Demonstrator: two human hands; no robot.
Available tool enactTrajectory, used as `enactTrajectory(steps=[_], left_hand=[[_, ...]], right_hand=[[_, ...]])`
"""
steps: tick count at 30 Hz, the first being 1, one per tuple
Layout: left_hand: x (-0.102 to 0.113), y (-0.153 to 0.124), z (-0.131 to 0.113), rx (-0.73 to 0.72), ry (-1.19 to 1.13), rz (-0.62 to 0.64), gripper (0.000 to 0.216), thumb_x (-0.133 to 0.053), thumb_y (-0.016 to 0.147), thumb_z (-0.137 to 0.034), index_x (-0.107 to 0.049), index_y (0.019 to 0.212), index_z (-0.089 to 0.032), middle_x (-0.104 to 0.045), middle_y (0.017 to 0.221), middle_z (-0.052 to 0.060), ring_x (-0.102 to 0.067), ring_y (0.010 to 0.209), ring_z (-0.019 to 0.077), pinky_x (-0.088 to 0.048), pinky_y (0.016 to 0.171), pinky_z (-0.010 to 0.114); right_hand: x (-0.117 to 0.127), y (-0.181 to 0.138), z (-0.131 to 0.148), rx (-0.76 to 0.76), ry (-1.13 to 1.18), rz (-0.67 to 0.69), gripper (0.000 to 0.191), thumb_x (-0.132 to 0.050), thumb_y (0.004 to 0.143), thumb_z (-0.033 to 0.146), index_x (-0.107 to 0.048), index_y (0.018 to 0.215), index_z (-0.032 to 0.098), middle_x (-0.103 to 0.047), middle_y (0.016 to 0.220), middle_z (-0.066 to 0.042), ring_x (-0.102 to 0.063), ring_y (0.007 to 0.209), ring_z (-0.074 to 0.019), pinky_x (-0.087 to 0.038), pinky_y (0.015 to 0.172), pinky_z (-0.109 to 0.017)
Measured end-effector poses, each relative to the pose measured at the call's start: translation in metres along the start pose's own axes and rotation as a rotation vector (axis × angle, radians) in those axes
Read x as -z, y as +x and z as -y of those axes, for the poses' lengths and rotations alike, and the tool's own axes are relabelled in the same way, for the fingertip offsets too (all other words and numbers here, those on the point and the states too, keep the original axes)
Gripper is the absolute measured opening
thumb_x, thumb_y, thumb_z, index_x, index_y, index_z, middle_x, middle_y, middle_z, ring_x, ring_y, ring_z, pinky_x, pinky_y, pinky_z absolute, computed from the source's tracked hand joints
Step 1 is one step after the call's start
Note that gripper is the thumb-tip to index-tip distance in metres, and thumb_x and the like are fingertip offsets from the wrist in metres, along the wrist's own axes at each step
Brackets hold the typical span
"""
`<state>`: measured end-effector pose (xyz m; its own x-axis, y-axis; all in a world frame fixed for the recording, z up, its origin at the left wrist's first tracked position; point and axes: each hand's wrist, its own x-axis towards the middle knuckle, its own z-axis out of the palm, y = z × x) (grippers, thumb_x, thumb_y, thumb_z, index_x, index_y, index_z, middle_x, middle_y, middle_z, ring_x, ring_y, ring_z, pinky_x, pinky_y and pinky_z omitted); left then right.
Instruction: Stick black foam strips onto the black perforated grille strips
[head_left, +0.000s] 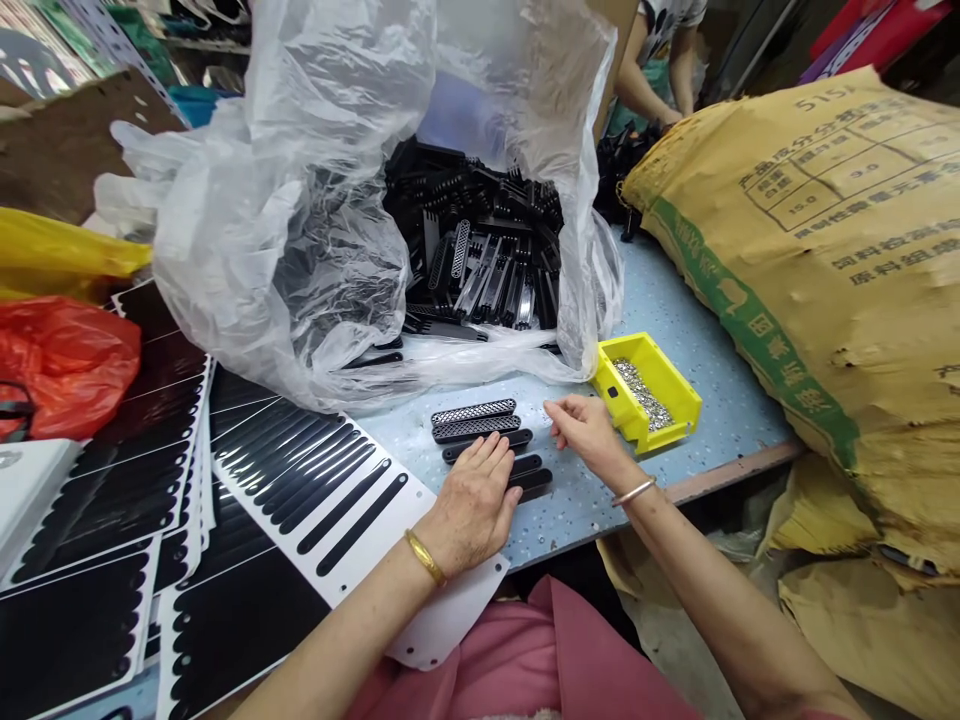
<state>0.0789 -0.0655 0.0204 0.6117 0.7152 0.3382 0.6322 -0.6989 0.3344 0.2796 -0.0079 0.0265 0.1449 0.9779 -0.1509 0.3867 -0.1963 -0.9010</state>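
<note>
Several long black plastic strips [480, 428] lie in a row on the pale blue table [675, 330] in front of me. My left hand [472, 500] rests flat on their near ends, fingers stretched out, holding nothing. My right hand [589, 432] hovers at the strips' right ends, fingers loosely spread, beside a yellow bin [679, 390] of small silver screws [643, 392]. Behind the strips, a big clear plastic bag [300, 220] lies open, full of more black parts [480, 250].
White sheets of black oval stickers [315, 490] overlap at the left. A red bag [60, 360] and a yellow bag [52, 250] sit at far left. A large brown paper sack [825, 250] fills the right. Another person [660, 50] stands behind the table.
</note>
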Motion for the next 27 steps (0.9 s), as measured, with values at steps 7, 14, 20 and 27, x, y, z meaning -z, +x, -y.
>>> enactTrajectory(steps=[7,14,20,27], left_hand=[[0.0,0.0,0.0,0.017,-0.007,0.018,0.043,-0.047,0.091,-0.026,-0.056,0.126,-0.003,-0.057,0.135,0.022,-0.047,0.133,0.0319,-0.04,0.11,0.05],[0.0,0.01,-0.018,0.106,-0.067,0.024,0.047,-0.049,0.09,-0.033,-0.055,0.126,-0.003,-0.055,0.136,0.025,-0.045,0.134,0.0331,-0.037,0.111,0.052],[-0.006,0.018,-0.031,0.164,-0.084,0.019,0.053,-0.05,0.09,-0.041,-0.056,0.122,0.001,-0.057,0.132,0.027,-0.05,0.13,0.0336,-0.036,0.112,0.047],[0.011,-0.02,-0.007,0.276,-0.037,-0.137,0.037,-0.046,0.094,-0.032,-0.06,0.117,-0.007,-0.063,0.126,0.022,-0.057,0.123,0.0309,-0.045,0.105,0.047]], right_hand=[[-0.031,-0.005,-0.009,0.208,-0.332,0.002,0.022,-0.064,0.071,0.03,-0.061,0.054,0.016,-0.059,0.047,-0.001,-0.047,0.045,-0.0112,-0.033,0.046,-0.022],[-0.021,-0.004,-0.009,0.322,-0.369,0.089,0.027,-0.052,0.074,0.02,-0.062,0.05,0.015,-0.061,0.045,-0.003,-0.048,0.044,-0.0117,-0.033,0.047,-0.023],[-0.017,-0.004,-0.016,0.349,-0.334,0.129,0.029,-0.053,0.076,0.031,-0.07,0.059,0.015,-0.068,0.054,-0.007,-0.057,0.048,-0.0157,-0.04,0.05,-0.025],[-0.019,-0.005,-0.019,0.323,-0.35,0.142,0.033,-0.051,0.077,0.036,-0.067,0.057,0.016,-0.065,0.049,-0.006,-0.056,0.046,-0.0156,-0.038,0.049,-0.026]])
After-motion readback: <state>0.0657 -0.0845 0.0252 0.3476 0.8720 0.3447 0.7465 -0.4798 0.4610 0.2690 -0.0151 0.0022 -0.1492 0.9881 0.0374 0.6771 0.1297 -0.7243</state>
